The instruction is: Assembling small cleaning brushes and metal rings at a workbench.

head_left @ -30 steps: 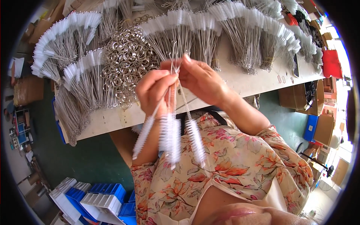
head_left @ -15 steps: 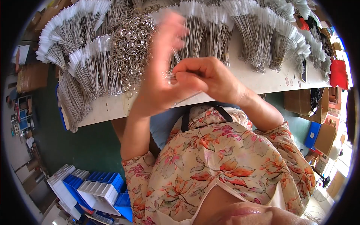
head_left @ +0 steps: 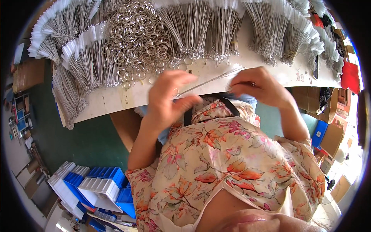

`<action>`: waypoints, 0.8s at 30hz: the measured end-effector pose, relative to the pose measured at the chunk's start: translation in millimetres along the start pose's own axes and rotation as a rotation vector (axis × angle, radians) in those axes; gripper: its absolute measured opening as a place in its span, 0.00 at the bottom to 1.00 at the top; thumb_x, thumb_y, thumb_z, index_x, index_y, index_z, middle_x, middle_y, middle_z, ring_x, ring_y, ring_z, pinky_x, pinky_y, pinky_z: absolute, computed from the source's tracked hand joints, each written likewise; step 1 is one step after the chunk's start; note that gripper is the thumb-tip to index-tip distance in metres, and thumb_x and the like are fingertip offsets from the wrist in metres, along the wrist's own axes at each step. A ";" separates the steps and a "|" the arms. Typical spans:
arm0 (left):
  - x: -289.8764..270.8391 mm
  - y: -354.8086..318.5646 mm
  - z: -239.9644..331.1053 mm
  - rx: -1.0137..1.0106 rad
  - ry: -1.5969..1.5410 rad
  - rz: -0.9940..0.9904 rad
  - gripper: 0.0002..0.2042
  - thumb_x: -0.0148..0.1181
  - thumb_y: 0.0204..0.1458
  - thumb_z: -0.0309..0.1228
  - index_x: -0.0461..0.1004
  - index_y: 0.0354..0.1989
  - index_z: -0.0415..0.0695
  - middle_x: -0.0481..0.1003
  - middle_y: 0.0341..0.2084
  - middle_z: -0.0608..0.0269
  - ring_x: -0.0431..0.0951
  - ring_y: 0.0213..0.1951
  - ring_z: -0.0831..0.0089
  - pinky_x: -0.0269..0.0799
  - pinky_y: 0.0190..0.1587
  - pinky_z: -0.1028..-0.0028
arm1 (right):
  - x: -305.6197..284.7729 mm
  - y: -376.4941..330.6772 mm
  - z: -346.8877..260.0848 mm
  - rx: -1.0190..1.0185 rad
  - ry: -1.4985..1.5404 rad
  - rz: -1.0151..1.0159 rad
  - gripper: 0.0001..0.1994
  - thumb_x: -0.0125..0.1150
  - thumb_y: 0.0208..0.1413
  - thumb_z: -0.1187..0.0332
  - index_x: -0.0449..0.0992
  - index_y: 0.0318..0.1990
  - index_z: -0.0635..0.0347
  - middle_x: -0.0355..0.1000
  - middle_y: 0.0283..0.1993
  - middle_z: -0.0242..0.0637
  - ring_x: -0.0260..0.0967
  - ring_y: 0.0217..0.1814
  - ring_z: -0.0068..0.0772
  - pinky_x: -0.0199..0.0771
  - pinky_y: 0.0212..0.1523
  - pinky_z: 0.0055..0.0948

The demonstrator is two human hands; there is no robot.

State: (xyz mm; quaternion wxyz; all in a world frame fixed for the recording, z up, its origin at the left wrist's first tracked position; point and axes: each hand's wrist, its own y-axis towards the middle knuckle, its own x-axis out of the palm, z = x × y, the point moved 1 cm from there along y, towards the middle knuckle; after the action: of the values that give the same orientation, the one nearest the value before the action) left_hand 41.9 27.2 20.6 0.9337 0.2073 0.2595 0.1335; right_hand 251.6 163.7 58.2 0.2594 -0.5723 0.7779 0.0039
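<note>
My left hand (head_left: 164,98) is over the table's near edge, slightly blurred, thumb and fingers apart. Between them is the ring end of a few thin wire brushes (head_left: 208,82); I cannot tell whether the hand touches them. These brushes slant up to the right, with pale bristle ends near my right hand (head_left: 261,87). That hand has its fingers curled together, and a small shiny bit shows at them, too small to name. Beyond my left hand lies a heap of metal split rings (head_left: 135,42), with a few loose rings along its near side.
Bundles of wire brushes (head_left: 189,29) with white bristles line the table (head_left: 139,96) on both sides of the rings. A red object (head_left: 349,75) is at the far right edge. Blue and white plastic bins (head_left: 98,191) stand at lower left, cardboard boxes (head_left: 332,141) at right.
My hands have come apart: the right moved right, and the left came down toward the near edge. The few wire brushes now show between them.
</note>
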 end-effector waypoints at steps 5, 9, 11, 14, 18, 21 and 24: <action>-4.1 -47.5 -28.6 -0.172 0.600 -0.058 0.07 0.61 0.46 0.30 0.72 0.30 0.40 0.71 0.34 0.58 0.70 0.34 0.67 0.67 0.36 0.71 | -5.4 -43.4 70.7 0.313 -0.918 0.295 0.06 0.54 0.49 0.70 0.75 0.31 0.61 0.72 0.31 0.42 0.70 0.33 0.45 0.69 0.34 0.38; 16.4 -65.6 -32.2 -0.336 0.275 0.106 0.05 0.61 0.43 0.25 0.72 0.25 0.39 0.71 0.36 0.56 0.71 0.39 0.64 0.67 0.40 0.68 | 15.9 -15.2 54.3 0.023 -0.170 0.372 0.06 0.58 0.47 0.77 0.76 0.35 0.63 0.72 0.30 0.41 0.71 0.30 0.31 0.70 0.32 0.26; 10.7 -56.3 -25.3 -0.286 0.228 0.139 0.03 0.59 0.45 0.21 0.71 0.27 0.38 0.72 0.37 0.54 0.74 0.38 0.66 0.71 0.39 0.70 | 40.5 17.9 18.3 -0.223 -0.079 0.288 0.04 0.59 0.48 0.74 0.76 0.32 0.61 0.72 0.34 0.38 0.72 0.31 0.33 0.72 0.31 0.28; 0.0 -39.8 -18.4 -0.472 -0.506 0.255 0.04 0.54 0.49 0.16 0.70 0.33 0.33 0.73 0.36 0.56 0.76 0.34 0.77 0.75 0.35 0.79 | 71.7 53.3 -6.4 -0.384 -0.140 0.288 0.04 0.59 0.46 0.71 0.76 0.30 0.59 0.72 0.34 0.37 0.72 0.31 0.38 0.72 0.32 0.31; -30.9 -17.1 -8.8 -0.342 -0.442 0.102 0.07 0.55 0.49 0.17 0.73 0.37 0.35 0.72 0.39 0.50 0.76 0.35 0.75 0.75 0.34 0.80 | 68.3 68.4 -16.9 -0.375 -0.066 0.196 0.05 0.59 0.47 0.71 0.76 0.32 0.59 0.73 0.31 0.36 0.72 0.31 0.37 0.71 0.32 0.30; -49.2 -0.8 1.7 -0.190 -0.395 -0.068 0.06 0.55 0.49 0.17 0.74 0.35 0.36 0.71 0.40 0.49 0.76 0.35 0.76 0.74 0.34 0.81 | 57.8 69.4 -16.9 -0.355 0.237 0.044 0.06 0.58 0.48 0.70 0.76 0.34 0.60 0.74 0.30 0.37 0.72 0.29 0.34 0.70 0.32 0.30; -51.6 6.1 -0.2 -0.141 -0.443 -0.111 0.07 0.57 0.45 0.18 0.75 0.34 0.36 0.72 0.39 0.49 0.76 0.35 0.72 0.74 0.34 0.79 | 42.6 62.5 -27.4 -0.220 0.320 -0.092 0.07 0.57 0.52 0.68 0.76 0.35 0.61 0.73 0.28 0.31 0.66 0.24 0.20 0.66 0.26 0.22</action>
State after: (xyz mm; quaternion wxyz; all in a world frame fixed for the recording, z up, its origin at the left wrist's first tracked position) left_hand -1.9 14.2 45.4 0.9859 0.1515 0.0493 0.0511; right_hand 175.8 139.1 46.4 0.0682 -0.6254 0.7772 -0.0140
